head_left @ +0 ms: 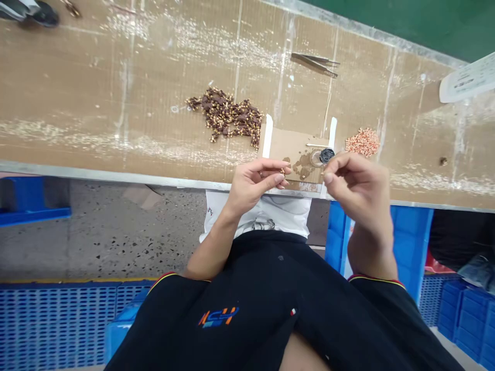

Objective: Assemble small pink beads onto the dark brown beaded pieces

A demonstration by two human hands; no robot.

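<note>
My left hand (253, 186) is closed at the table's front edge, with a small brown-and-gold part (283, 172) between thumb and fingers. To its right, my right hand (361, 188) is pinched, thumb against forefinger; whatever lies between those fingertips is too small to make out. Just beyond the right fingertips is a small round black pot (327, 155), beside a clear round dish (316, 158). Both stand on a brown cardboard sheet (296, 139) with dark wet spots. A heap of brown-and-gold parts (228, 114) lies to the left, a pile of small copper-coloured pieces (362, 142) to the right.
Metal tweezers (315, 64) lie farther back on the cardboard-covered table (154, 93). White strips (267, 136) flank the sheet, and a thin stick (317, 145) lies on it. A white container (467, 80) stands at the far right. Blue crates (412, 247) are below the table.
</note>
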